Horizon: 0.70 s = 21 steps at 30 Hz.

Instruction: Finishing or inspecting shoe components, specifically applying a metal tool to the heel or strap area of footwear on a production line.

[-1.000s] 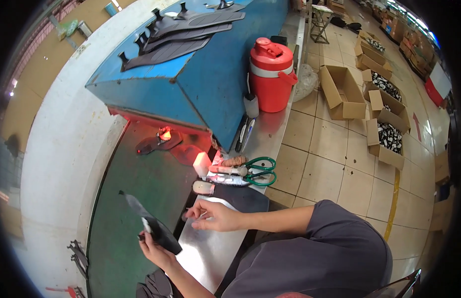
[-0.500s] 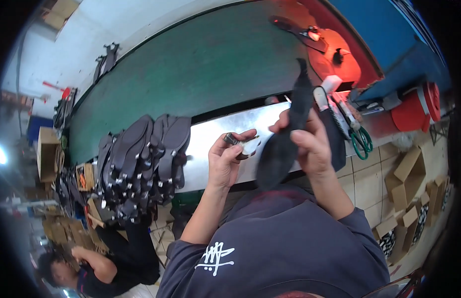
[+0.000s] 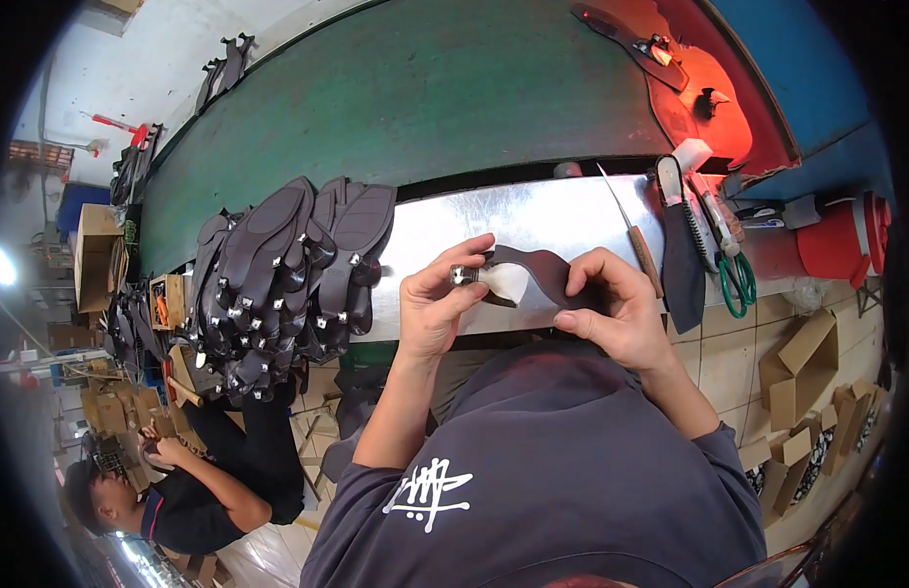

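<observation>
My left hand (image 3: 430,309) is closed around a small shoe heel (image 3: 508,283), which has a whitish face and a shiny metallic end. A dark, curved shoe sole (image 3: 540,267) is gripped in my right hand (image 3: 621,309) between thumb and fingers. The sole arches over toward the heel, and its left end lies against or very near it; fingers hide part of both. To the left, many dark soles with shiny-tipped heels (image 3: 278,265) are piled in overlapping layers at the bench edge.
An awl (image 3: 642,257) with a wooden handle, another dark sole (image 3: 682,260) and green-handled scissors (image 3: 737,284) lie right on the metal bench strip (image 3: 454,220). Beyond stretches a green surface (image 3: 395,108); red light falls on parts at far right. A seated person (image 3: 195,500) works lower left.
The sole, upright and blurred before, has swung down to lie sideways, its end brought to the heel. My hands have come closer together, and the view has shifted slightly.
</observation>
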Each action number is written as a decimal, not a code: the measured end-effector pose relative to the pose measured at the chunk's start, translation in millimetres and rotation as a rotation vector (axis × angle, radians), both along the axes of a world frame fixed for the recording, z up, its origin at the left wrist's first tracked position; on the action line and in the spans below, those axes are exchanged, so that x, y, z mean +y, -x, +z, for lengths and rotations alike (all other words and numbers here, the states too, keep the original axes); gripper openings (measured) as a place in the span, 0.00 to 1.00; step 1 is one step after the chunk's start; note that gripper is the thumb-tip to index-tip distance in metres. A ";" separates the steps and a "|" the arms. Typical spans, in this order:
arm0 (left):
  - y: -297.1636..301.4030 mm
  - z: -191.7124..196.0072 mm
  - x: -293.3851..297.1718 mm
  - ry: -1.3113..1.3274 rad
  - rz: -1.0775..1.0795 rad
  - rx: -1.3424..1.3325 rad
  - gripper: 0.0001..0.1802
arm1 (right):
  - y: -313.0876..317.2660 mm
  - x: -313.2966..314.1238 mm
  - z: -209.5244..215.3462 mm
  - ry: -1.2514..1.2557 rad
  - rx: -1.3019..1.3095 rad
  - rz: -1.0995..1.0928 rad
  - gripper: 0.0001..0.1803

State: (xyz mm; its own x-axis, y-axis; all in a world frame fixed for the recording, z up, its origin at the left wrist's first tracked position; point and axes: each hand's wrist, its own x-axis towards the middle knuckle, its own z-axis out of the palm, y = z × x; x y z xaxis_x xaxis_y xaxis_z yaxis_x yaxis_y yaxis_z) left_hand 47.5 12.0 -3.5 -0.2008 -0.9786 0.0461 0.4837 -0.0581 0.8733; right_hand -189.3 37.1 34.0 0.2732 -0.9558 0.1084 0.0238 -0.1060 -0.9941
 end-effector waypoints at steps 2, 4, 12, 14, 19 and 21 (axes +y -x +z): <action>-1.8 -0.6 1.4 -0.093 -0.010 0.008 0.18 | -7.8 2.0 12.5 -0.031 -0.025 -0.045 0.24; -1.4 -1.7 3.6 -0.095 -0.009 0.012 0.19 | -10.0 1.9 16.4 -0.060 -0.047 -0.091 0.26; -1.3 0.1 5.3 -0.116 -0.042 0.099 0.21 | -16.0 4.7 8.9 0.250 0.206 -0.123 0.25; -0.8 0.9 6.7 -0.121 -0.049 0.140 0.20 | -15.1 5.7 6.6 0.256 0.218 -0.112 0.24; -1.3 0.0 7.0 -0.139 -0.060 0.169 0.18 | -15.6 6.8 2.6 0.291 0.223 -0.117 0.23; -0.1 -0.4 7.1 -0.154 -0.070 0.181 0.18 | -16.1 7.2 1.7 0.263 0.194 -0.148 0.23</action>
